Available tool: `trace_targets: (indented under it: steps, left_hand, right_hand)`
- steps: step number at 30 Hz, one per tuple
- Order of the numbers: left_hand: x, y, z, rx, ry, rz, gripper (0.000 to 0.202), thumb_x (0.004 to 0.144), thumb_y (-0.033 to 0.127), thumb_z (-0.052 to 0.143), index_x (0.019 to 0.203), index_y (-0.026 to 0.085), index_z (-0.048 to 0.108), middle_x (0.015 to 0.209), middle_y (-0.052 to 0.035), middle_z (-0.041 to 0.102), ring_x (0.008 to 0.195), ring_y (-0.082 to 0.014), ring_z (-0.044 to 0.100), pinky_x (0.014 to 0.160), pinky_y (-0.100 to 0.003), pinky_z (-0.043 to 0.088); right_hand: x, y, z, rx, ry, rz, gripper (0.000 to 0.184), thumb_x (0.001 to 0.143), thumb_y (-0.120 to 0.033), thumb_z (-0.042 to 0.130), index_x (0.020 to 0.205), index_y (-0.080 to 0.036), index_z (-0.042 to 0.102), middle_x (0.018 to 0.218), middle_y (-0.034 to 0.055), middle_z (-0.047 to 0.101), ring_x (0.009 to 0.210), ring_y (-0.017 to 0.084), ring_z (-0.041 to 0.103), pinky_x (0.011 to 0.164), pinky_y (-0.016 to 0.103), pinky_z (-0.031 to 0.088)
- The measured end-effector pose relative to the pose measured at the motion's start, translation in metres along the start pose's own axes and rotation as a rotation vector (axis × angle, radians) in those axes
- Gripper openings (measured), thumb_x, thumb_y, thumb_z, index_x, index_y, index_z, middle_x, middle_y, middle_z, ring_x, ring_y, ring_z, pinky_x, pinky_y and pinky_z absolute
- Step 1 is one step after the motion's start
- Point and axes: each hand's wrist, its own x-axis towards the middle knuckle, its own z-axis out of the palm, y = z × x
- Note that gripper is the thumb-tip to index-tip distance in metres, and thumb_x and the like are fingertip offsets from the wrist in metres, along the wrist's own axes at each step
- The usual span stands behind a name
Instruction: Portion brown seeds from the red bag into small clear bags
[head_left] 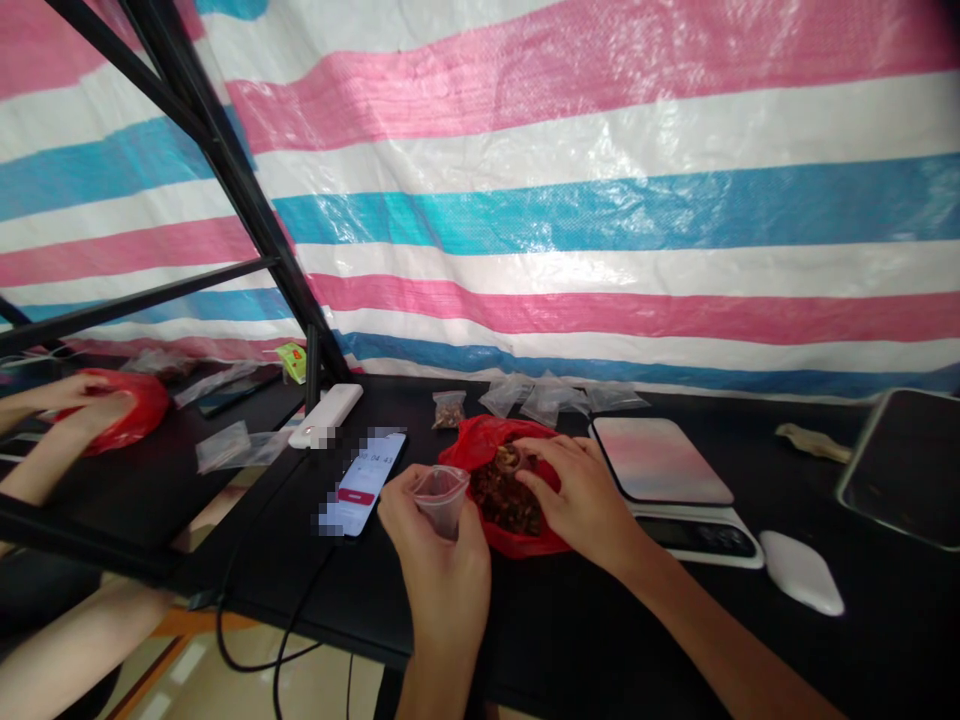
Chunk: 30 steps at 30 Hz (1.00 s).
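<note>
My left hand (442, 560) is closed around a small clear zip bag (441, 490), its mouth held open and facing up. Just to the right lies a red plastic bag (525, 545), spread open, with brown dried bits (504, 500) inside. Over that bag reaches my right hand (577, 490), fingers curled at the bits; a small round, see-through thing seems to be at the fingertips, too unclear to name. Behind the red bag stands a small filled zip bag (448, 410).
A kitchen scale (664, 465) and a white mouse-shaped object (801, 572) lie right. Flat clear bags (555, 398) rest at the back. A phone (364, 485), power strip (326, 415) and cables are left. Beyond the black frame (247, 210), a co-worker's hands (94, 400) are at another red bag.
</note>
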Motion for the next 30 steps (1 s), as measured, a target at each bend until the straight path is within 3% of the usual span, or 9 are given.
trace_targets:
  steps: [4,7,10,13,19,22,25,30]
  left_hand:
    - [0.025,0.012,0.004,-0.205,-0.426,-0.016,0.044,0.080,0.013,0.068,0.113,0.026,0.044,0.093,0.0007,0.061,0.075,-0.0158,0.060,0.070,-0.025,0.047]
    - [0.049,0.005,0.014,-0.086,-0.741,0.053,0.035,0.082,0.017,0.070,0.110,0.024,0.051,0.088,-0.0005,0.065,0.073,-0.0176,0.062,0.068,-0.026,0.045]
    - [0.064,-0.009,0.024,0.041,-0.911,0.176,0.024,0.084,0.023,0.070,0.105,0.023,0.058,0.088,-0.0009,0.067,0.074,-0.0183,0.063,0.069,-0.027,0.046]
    - [0.067,-0.020,0.030,0.042,-0.936,0.249,0.026,0.087,0.026,0.069,0.112,0.023,0.064,0.103,-0.0043,0.071,0.091,-0.0214,0.067,0.083,-0.031,0.051]
    - [0.060,-0.030,0.028,0.047,-0.894,0.294,0.054,0.082,0.029,0.079,0.132,0.026,0.059,0.127,-0.0085,0.070,0.116,-0.0275,0.067,0.100,-0.038,0.049]
    - [0.057,-0.035,0.028,0.074,-0.828,0.270,0.063,0.077,0.036,0.086,0.131,0.025,0.055,0.122,-0.0082,0.071,0.111,-0.0275,0.068,0.097,-0.038,0.050]
    - [0.056,-0.038,0.028,0.118,-0.754,0.262,0.054,0.078,0.043,0.085,0.120,0.024,0.058,0.109,-0.0058,0.073,0.099,-0.0257,0.069,0.088,-0.036,0.050]
    - [0.055,-0.035,0.028,0.195,-0.690,0.425,0.044,0.078,0.046,0.085,0.112,0.024,0.068,0.108,-0.0065,0.074,0.098,-0.0260,0.068,0.089,-0.037,0.048]
  right_hand:
    - [0.003,0.007,-0.002,0.049,0.097,0.036,0.030,0.099,-0.027,0.058,0.129,-0.027,0.063,0.124,0.0067,0.074,0.111,0.027,0.067,0.098,0.046,0.044]
    - [0.005,0.012,-0.005,0.095,0.165,0.049,0.031,0.101,-0.030,0.055,0.131,-0.026,0.060,0.131,0.0078,0.071,0.118,0.028,0.065,0.103,0.048,0.046]
    - [0.004,0.014,-0.008,0.148,0.187,0.026,0.032,0.103,-0.033,0.053,0.133,-0.026,0.059,0.132,0.0091,0.070,0.122,0.028,0.064,0.105,0.046,0.049]
    - [0.003,0.011,-0.010,0.184,0.097,-0.061,0.031,0.103,-0.030,0.051,0.133,-0.028,0.061,0.133,0.0086,0.066,0.125,0.025,0.062,0.108,0.042,0.050]
    - [-0.001,0.003,-0.010,0.130,-0.029,-0.211,0.046,0.100,-0.013,0.044,0.140,-0.031,0.060,0.142,0.0084,0.057,0.131,0.022,0.059,0.112,0.039,0.050]
    - [-0.001,0.004,-0.009,0.097,0.007,-0.249,0.049,0.100,-0.012,0.044,0.145,-0.030,0.053,0.143,0.0092,0.058,0.133,0.023,0.056,0.114,0.043,0.048]
    - [-0.001,0.005,-0.008,0.066,0.056,-0.254,0.043,0.103,-0.015,0.044,0.142,-0.030,0.055,0.141,0.0096,0.060,0.132,0.024,0.057,0.114,0.045,0.048]
    - [-0.003,0.005,-0.013,-0.015,0.101,-0.329,0.050,0.101,-0.011,0.046,0.146,-0.032,0.055,0.142,0.0102,0.059,0.132,0.026,0.058,0.110,0.044,0.051]
